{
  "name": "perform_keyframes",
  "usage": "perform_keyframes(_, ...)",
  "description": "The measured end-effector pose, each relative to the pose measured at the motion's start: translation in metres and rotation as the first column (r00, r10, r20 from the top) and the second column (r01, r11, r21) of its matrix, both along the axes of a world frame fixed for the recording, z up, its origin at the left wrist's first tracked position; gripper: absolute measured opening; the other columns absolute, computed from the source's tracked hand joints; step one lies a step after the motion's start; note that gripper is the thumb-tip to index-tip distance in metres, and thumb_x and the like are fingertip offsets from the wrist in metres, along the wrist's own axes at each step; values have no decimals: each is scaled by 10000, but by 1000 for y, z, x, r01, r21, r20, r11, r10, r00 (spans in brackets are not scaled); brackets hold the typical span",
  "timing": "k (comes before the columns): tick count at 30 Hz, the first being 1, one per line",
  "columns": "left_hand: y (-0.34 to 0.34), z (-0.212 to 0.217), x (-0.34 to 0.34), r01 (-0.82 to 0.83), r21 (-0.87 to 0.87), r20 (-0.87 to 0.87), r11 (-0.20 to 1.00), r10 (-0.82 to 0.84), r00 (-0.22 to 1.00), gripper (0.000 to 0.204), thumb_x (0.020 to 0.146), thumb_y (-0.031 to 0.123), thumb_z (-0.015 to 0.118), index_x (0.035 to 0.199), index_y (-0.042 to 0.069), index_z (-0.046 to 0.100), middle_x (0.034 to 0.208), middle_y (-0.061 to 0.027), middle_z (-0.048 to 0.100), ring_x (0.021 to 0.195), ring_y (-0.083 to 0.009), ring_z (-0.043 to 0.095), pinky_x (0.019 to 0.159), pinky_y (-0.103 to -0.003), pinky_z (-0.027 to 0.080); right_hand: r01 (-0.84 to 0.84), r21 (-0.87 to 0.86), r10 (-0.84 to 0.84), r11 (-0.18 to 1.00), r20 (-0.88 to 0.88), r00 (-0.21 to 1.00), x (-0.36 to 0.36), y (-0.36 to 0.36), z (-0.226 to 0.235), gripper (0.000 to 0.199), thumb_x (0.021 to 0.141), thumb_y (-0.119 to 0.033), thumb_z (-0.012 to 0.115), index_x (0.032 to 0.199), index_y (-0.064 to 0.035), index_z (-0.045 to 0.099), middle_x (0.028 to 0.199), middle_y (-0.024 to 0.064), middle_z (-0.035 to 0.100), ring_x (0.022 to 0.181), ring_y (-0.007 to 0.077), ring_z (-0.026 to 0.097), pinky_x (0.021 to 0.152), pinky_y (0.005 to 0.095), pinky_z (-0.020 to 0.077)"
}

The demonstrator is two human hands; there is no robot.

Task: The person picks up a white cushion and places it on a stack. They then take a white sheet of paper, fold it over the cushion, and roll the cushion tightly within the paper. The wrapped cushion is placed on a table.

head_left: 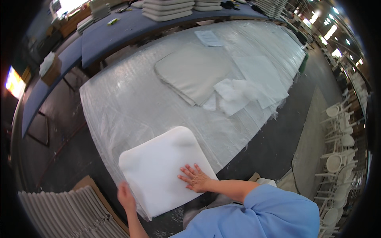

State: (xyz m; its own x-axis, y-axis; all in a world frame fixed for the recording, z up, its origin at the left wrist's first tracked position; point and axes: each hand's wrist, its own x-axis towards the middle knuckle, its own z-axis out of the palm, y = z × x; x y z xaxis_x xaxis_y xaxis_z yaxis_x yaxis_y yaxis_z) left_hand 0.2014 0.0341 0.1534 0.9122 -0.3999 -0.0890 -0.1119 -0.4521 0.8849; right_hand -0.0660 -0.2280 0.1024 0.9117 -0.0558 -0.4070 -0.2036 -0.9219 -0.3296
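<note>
A white square cushion pad with rounded corners (160, 168) lies at the near end of the table covered in clear plastic sheeting (131, 103). My right hand (194, 178) rests flat on the pad's right part, fingers spread. At the pad's left edge is my left hand (126, 195), smeared by motion; whether its fingers grip anything does not show. Farther up the table lies a stack of pale grey fabric covers (190, 71). Beside it, on the right, are loose pieces of white fluffy batting (238, 95).
A paper sheet (208, 38) lies toward the table's far side. Blue tables (127, 25) run behind, bearing stacked cushions (167, 8). A box of grey cushions (67, 214) stands at lower left. White chairs (335, 162) line the right side.
</note>
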Motion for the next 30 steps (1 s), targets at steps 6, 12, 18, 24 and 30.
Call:
perform_keyframes(6,-115,-8,77,-10,460,24,888,-1,1000,629,1043,282,565,1562,-2,353,1560,-240,432,1457,-380,397,1210,-435,296,33,316,-44,948,26,999,13,-38,36,559,990,-362,622,1495,-148,511,1665,170,260,1565,371,180,1247,564,177)
perform_keyframes(12,-129,38,18,-347,498,398,794,147,906,611,1024,234,592,1543,-13,383,1570,-233,409,1470,-372,362,1211,-429,301,489,656,-743,575,168,648,-80,-179,11,305,969,-321,655,1098,-57,737,1045,137,745,951,303,702,829,391,544)
perform_keyframes(18,-153,34,-180,-570,350,715,743,181,675,447,968,204,656,1292,-98,597,1224,-331,624,1183,-496,560,1047,-540,461,926,296,-953,234,261,157,-222,-420,-17,255,887,-322,673,961,-91,752,917,133,753,857,311,723,756,440,552)
perform_keyframes(24,-245,22,-325,-335,466,-180,819,459,870,427,986,167,605,1340,-71,574,1232,-303,629,1118,-461,599,981,-489,511,969,39,-892,245,401,210,-238,-567,-4,258,877,-194,709,1115,-102,671,1082,128,626,1019,350,640,921,459,523)
perform_keyframes(30,-292,43,-358,-444,420,-371,792,596,712,401,1006,170,576,1346,-43,583,1218,-265,652,1062,-409,636,908,-468,544,920,63,-906,386,210,366,-254,-644,-14,190,911,-220,651,1049,-106,717,1098,153,670,1084,369,638,925,476,518)
